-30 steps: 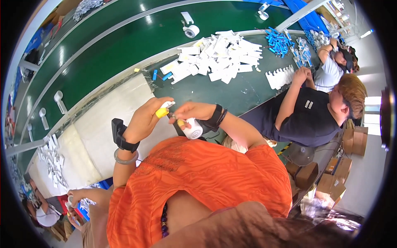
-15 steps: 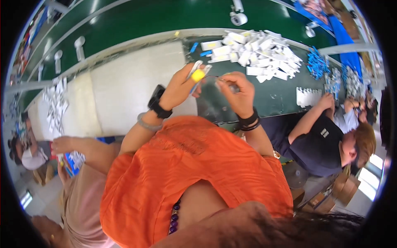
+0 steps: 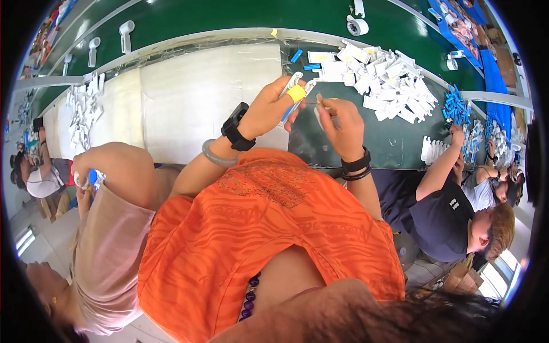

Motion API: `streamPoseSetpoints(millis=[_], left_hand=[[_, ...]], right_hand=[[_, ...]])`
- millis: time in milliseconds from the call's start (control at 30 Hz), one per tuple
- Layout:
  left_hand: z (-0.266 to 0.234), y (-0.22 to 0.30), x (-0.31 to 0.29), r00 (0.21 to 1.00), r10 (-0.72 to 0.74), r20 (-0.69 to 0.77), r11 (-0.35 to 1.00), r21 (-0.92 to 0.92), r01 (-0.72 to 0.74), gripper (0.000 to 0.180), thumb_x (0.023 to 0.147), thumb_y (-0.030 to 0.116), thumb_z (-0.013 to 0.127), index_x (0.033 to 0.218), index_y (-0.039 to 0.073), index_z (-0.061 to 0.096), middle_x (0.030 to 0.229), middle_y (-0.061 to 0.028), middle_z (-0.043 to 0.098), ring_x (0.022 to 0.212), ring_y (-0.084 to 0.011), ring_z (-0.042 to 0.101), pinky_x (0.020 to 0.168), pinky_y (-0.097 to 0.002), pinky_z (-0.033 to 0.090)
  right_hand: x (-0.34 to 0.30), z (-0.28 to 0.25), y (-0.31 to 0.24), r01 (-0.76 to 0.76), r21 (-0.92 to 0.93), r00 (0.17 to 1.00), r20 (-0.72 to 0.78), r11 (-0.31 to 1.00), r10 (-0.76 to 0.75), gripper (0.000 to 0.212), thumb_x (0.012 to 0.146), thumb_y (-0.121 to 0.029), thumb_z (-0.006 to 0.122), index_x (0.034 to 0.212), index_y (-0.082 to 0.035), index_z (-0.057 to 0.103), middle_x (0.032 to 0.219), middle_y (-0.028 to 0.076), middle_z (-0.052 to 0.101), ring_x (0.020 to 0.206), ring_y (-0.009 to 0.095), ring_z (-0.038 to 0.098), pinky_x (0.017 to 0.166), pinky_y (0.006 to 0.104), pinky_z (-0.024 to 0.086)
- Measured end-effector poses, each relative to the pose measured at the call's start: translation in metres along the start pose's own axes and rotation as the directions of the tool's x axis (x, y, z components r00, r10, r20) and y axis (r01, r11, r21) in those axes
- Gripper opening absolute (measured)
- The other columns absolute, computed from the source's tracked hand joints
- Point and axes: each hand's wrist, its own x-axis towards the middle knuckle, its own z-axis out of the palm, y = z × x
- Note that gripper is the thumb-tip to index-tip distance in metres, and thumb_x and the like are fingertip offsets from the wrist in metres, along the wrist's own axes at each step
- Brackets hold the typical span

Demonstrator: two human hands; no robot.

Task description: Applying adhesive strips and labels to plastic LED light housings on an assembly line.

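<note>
My left hand (image 3: 273,106) is closed around a white plastic housing (image 3: 310,87) with a blue part (image 3: 287,113) along its inside. A yellow wrap (image 3: 296,93) covers the thumb that presses on it. Just to the right, my right hand (image 3: 342,123) has thumb and forefinger pinched together, pointing at the housing. Between the two hands a thin wire runs into that pinch; its end is hidden by the fingers. Both hands are raised above the near part of the bench.
A heap of white plastic housings (image 3: 394,80) lies beyond my right hand, with two blue cylinders (image 3: 297,55) at its left. Further right are blue parts (image 3: 456,106) and a co-worker in a dark shirt (image 3: 440,217). More white pieces (image 3: 86,114) lie left, near another person (image 3: 114,246). Behind runs a green belt (image 3: 229,16).
The view has shifted, so the bench contents sit further right. My left hand still grips the housing. My right hand has turned a little, and its fingers point more upward.
</note>
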Motion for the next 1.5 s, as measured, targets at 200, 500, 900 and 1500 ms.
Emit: streamPoseSetpoints(millis=[200,500,900,1500], left_hand=[[-0.002,-0.003,0.000,0.999,-0.002,-0.037,1.000,0.025,0.003,0.030,0.098,0.015,0.048,0.126,0.004,0.051,0.090,-0.0083,0.059,0.061,-0.0118,0.056,0.049,-0.0281,0.051],[0.007,0.001,-0.004,1.000,-0.029,-0.003,1.000,-0.008,0.029,0.037,0.090,0.003,0.047,0.127,0.002,0.050,0.091,-0.0086,0.061,0.061,-0.0121,0.057,0.050,-0.0277,0.051],[0.018,0.004,-0.016,0.992,0.117,0.042,0.960,0.252,-0.123,0.038,0.088,0.011,0.051,0.125,0.002,0.050,0.088,-0.0074,0.064,0.062,-0.0082,0.059,0.052,-0.0233,0.050],[0.025,0.014,-0.022,0.963,0.222,0.153,0.920,0.295,-0.259,0.039,0.087,0.008,0.047,0.125,-0.002,0.047,0.085,-0.0089,0.066,0.071,-0.0148,0.061,0.064,-0.0300,0.050]], right_hand=[[-0.001,0.007,-0.001,0.022,-0.071,0.995,-0.092,0.997,-0.028,0.024,0.077,-0.001,0.075,0.099,-0.004,0.067,0.089,0.011,0.062,0.077,0.028,0.062,0.066,0.0357,0.050],[0.005,0.007,-0.013,0.132,0.026,0.978,-0.166,0.991,-0.126,0.026,0.075,0.002,0.076,0.099,-0.002,0.068,0.088,0.011,0.062,0.078,0.030,0.062,0.069,0.0360,0.051],[0.008,0.000,-0.020,0.267,-0.075,0.934,-0.227,0.961,-0.277,0.025,0.070,-0.004,0.080,0.093,-0.008,0.072,0.082,0.003,0.063,0.074,0.022,0.059,0.076,0.0374,0.050],[0.002,0.002,-0.021,0.272,-0.119,0.917,-0.268,0.955,-0.295,0.030,0.067,-0.005,0.083,0.095,-0.012,0.074,0.085,0.000,0.059,0.079,0.017,0.056,0.082,0.0396,0.048]])
